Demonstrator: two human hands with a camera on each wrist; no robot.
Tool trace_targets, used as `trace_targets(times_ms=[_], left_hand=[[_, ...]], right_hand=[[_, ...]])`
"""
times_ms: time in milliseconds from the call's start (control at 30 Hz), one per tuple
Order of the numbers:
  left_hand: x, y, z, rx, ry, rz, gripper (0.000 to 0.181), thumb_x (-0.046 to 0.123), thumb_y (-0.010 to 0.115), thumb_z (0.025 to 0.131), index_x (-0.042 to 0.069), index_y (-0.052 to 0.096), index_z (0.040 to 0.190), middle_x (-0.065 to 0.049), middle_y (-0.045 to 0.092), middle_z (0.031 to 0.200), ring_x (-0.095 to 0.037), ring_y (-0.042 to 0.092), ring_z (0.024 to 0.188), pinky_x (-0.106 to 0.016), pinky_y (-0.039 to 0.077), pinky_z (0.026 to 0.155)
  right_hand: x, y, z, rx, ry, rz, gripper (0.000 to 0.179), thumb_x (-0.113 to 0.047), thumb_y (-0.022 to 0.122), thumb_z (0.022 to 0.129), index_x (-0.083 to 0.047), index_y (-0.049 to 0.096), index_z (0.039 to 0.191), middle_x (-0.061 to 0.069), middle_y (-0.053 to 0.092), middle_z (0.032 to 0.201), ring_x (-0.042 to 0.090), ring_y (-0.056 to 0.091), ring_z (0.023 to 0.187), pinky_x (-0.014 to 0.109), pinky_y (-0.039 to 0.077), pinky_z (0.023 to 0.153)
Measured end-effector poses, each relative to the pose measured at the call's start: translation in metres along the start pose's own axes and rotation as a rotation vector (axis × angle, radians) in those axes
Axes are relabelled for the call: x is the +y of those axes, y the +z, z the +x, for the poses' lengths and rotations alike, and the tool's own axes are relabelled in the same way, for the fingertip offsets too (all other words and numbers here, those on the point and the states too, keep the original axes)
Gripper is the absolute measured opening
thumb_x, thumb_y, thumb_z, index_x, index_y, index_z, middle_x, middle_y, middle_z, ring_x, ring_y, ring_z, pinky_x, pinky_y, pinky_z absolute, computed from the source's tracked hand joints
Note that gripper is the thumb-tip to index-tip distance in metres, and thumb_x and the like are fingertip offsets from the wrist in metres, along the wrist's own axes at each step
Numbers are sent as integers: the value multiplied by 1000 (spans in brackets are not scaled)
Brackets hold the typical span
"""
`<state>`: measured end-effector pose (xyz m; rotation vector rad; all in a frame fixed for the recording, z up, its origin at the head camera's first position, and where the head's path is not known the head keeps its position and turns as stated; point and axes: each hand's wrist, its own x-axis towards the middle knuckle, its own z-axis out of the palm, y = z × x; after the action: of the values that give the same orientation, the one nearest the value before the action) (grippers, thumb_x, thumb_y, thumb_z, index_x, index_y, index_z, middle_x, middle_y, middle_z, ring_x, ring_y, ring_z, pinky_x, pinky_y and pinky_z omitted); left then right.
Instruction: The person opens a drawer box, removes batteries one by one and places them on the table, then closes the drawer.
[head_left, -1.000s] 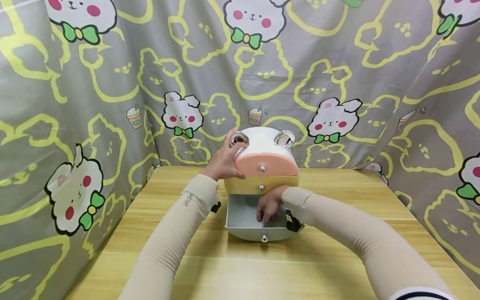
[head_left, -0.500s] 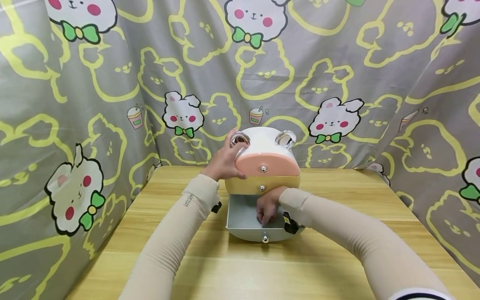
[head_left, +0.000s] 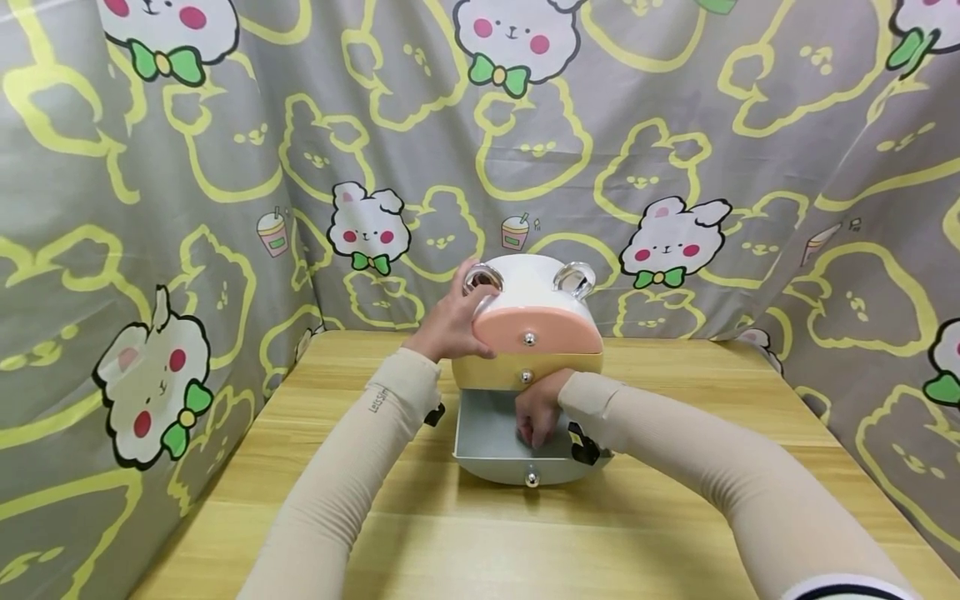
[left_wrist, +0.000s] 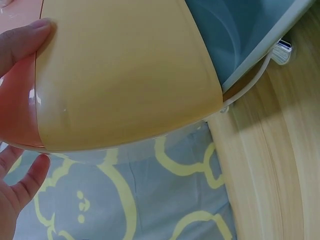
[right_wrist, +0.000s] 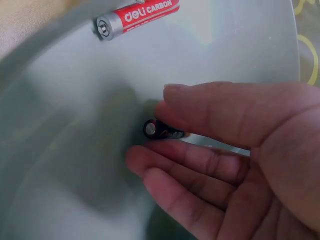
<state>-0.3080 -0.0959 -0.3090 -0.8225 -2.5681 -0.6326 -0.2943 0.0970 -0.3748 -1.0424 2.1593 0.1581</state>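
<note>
A small tabletop drawer cabinet [head_left: 536, 283] has a white top with silver ring ears, and peach, yellow and grey drawers with silver knobs. My left hand [head_left: 448, 323] grips its upper left side, thumb toward the front and fingers around the back. In the left wrist view the thumb [left_wrist: 25, 42] presses near the seam between peach and yellow. The grey bottom drawer [head_left: 480, 425] is pulled out. My right hand [head_left: 538, 410] is inside it, pinching a small black battery [right_wrist: 162, 130] between thumb and fingers. A red and silver battery [right_wrist: 142, 17] lies nearby in the drawer.
The cabinet stands on a light wood table [head_left: 480, 542]. A grey curtain [head_left: 420, 167] with cartoon rabbits hangs behind and at both sides. The yellow drawer [head_left: 480, 372] sits just above my right wrist.
My right hand's fingers have drawn together inside the grey drawer; they were more spread before. My left hand and the cabinet have kept their places, with only a slight shift of the view.
</note>
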Motion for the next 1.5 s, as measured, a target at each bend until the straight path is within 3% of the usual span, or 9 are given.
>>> trace_targets(times_ms=[200,533,733,900,1033,1233,1500], left_hand=[[0,-1,1,11,11,-6,93,25,97,47,19,54,130,-1,-5,160,-39,52,114,-46,51,82],[0,1,0,11,16,-4,93,25,97,48,20,54,129,-2,-5,160,-40,51,116,-47,51,82],[0,0,0,12,13,0,93,25,98,48,20,54,129,-2,-4,160,-39,51,116,-46,51,82],[1,0,1,11,14,2,93,25,98,48,19,53,130,-2,-4,160,-39,51,115,-47,51,82],[1,1,0,6,11,-5,93,24,98,48,19,54,129,-3,-5,160,-40,51,116,-47,50,85],[1,2,0,14,17,-7,92,25,98,47,21,54,128,-3,-4,160,-40,50,116,-47,50,85],[2,1,0,12,22,4,91,25,97,47,21,53,127,-3,-4,160,-42,56,106,-47,51,81]], right_hand=[[-1,-1,-3,41,20,-30,15,-12,71,84,-25,72,76,-13,63,69,1,53,65,18,42,60],[1,4,-3,87,-68,60,13,-4,74,83,-14,73,74,-4,65,61,4,54,56,17,40,54],[-1,6,-5,143,-68,90,13,1,75,80,-11,72,75,-2,66,61,6,55,54,17,41,51],[-1,8,-5,199,-42,35,20,1,70,81,-16,67,71,-7,62,59,4,55,53,18,42,51],[0,9,-4,240,-16,-38,21,-2,66,82,-20,59,72,-8,61,67,4,55,59,20,45,56],[1,10,-4,266,0,-83,14,-8,67,83,-21,62,81,-8,62,78,5,54,66,22,46,60],[1,11,-8,288,-1,-92,17,-11,65,85,-23,65,72,-14,57,65,3,49,58,20,40,54]])
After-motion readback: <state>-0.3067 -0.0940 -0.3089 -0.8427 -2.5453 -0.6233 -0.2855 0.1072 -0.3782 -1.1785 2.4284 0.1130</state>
